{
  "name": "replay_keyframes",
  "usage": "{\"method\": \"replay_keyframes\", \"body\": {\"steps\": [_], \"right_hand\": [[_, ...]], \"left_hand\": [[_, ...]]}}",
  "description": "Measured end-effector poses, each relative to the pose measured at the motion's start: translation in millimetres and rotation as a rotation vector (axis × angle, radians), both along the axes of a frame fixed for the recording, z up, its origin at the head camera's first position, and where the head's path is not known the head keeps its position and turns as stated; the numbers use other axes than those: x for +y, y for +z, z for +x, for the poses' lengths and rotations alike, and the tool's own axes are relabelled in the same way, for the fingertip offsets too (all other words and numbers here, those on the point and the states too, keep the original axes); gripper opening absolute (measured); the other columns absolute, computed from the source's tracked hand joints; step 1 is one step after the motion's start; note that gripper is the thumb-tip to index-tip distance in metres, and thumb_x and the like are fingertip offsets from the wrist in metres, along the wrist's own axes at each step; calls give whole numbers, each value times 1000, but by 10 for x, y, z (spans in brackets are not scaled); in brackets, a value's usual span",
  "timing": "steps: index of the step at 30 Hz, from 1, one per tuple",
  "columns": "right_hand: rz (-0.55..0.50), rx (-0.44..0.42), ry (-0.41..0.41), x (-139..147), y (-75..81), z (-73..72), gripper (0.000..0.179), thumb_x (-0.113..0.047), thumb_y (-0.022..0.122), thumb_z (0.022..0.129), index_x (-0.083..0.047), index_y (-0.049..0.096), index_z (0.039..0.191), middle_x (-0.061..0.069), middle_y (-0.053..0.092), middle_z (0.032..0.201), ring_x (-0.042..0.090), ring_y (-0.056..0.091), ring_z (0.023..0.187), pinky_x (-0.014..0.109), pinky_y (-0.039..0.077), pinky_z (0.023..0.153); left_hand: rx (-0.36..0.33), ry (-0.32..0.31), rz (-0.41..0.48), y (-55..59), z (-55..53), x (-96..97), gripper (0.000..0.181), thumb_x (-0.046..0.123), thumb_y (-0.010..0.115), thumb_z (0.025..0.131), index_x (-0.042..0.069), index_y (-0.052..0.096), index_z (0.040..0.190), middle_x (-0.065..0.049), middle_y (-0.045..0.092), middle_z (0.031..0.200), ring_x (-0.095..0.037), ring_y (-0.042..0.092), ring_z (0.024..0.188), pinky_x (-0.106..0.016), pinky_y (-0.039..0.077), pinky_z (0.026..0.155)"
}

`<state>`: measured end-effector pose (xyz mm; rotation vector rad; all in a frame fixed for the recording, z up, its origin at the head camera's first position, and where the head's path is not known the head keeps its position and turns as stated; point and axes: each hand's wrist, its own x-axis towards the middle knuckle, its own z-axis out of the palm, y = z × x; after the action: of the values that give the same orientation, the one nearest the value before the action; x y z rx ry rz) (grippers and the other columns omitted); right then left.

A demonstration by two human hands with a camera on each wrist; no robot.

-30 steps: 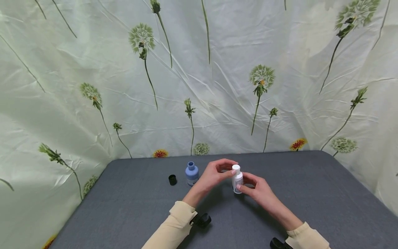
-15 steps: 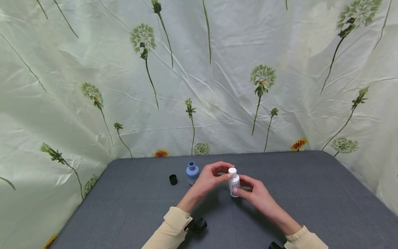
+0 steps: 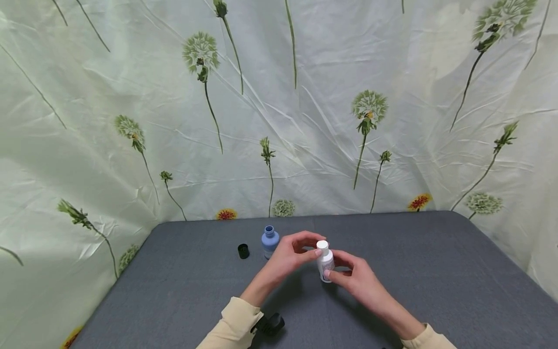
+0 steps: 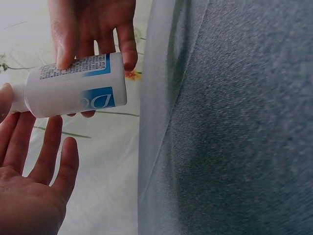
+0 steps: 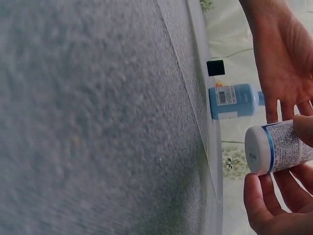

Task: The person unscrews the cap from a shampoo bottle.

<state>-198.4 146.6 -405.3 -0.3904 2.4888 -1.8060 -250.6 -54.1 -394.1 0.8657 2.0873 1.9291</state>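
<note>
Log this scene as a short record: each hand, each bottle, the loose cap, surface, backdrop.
Left hand: the left hand pinches the white cap
Right hand: the right hand grips the body of the white bottle
White bottle state: capped, held off the table, its base visible in the right wrist view
Blue bottle state: the blue bottle stands upright, uncapped
Loose cap: black cap, left of the blue bottle in the head view, apart from it
Surface: dark grey table
Backdrop: pale curtain with printed flowers
</note>
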Motion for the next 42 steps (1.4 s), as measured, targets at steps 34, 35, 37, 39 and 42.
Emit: {"method": "replay_keyframes", "body": {"steps": [34, 35, 37, 39, 42], "right_hand": [[-32, -34, 66, -102, -25, 241, 50, -18, 76, 88, -2, 59, 131, 11, 65, 111, 28, 64, 96, 30, 54, 74], [-29, -32, 75, -100, -30, 235, 49, -19, 76, 88, -2, 60, 131, 12, 65, 112, 29, 64, 97, 30, 54, 74], [-26, -34, 93, -95, -42, 223, 48, -19, 75, 88, -3, 60, 131, 12, 64, 114, 29, 62, 98, 30, 54, 75], [-33, -43, 113, -87, -56, 208, 48, -20, 75, 89, -3, 59, 132, 13, 63, 117, 29, 62, 98, 31, 53, 76], [-37, -44, 126, -75, -72, 187, 49, -21, 74, 90, -3, 59, 132, 13, 62, 121, 29, 60, 102, 31, 52, 79]], "left_hand": [[-2, 5, -76, -3, 288, -235, 29, 17, 71, 93, 7, 67, 120, -1, 68, 113, -19, 62, 105, -36, 51, 85], [-3, 16, -84, -1, 299, -242, 28, 18, 71, 92, 9, 68, 119, 0, 68, 113, -19, 62, 104, -36, 50, 85], [-8, 36, -100, 4, 321, -258, 26, 19, 72, 91, 11, 69, 116, 1, 69, 111, -18, 62, 103, -37, 50, 84], [-11, 51, -110, 15, 342, -273, 25, 19, 73, 91, 13, 70, 114, 1, 70, 109, -18, 63, 102, -37, 49, 83], [-19, 64, -115, 34, 369, -291, 24, 18, 74, 90, 14, 70, 113, 0, 70, 107, -19, 63, 102, -36, 50, 81]]}}
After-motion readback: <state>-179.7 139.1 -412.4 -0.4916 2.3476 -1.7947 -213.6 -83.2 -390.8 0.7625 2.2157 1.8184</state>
